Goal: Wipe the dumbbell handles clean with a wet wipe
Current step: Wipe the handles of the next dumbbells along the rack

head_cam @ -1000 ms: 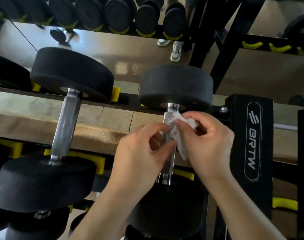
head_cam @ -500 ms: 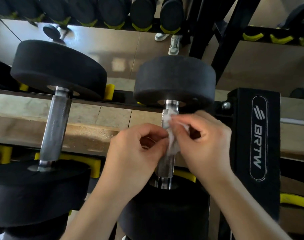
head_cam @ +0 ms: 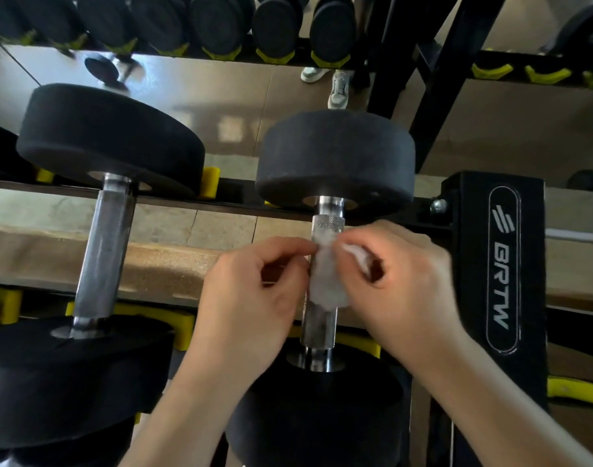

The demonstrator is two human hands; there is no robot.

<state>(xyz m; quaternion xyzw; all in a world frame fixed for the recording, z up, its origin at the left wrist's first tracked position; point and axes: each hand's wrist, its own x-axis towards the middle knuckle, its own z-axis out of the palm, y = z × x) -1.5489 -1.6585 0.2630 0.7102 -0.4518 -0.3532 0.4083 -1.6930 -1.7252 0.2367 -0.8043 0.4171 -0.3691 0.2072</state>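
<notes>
Two black dumbbells rest on a rack in front of me. The right dumbbell (head_cam: 335, 156) has a knurled steel handle (head_cam: 326, 224) with a white wet wipe (head_cam: 327, 281) draped over its middle. My left hand (head_cam: 251, 298) pinches the wipe's upper left edge with thumb and forefinger. My right hand (head_cam: 403, 284) pinches the wipe from the right, with a fold of it bunched under the fingers. The left dumbbell (head_cam: 102, 139) has a bare steel handle (head_cam: 104, 251) and is untouched.
A black rack upright marked BRTW (head_cam: 502, 257) stands just right of my right hand. Yellow cradles (head_cam: 153, 315) hold the dumbbells. A mirror behind shows a row of dumbbells (head_cam: 220, 25) and a person's shoes (head_cam: 337, 85). More dumbbells sit on the tier below.
Both hands have shifted slightly down the right handle, and the wipe now lies flatter over its middle. More knurled steel shows above the wipe.
</notes>
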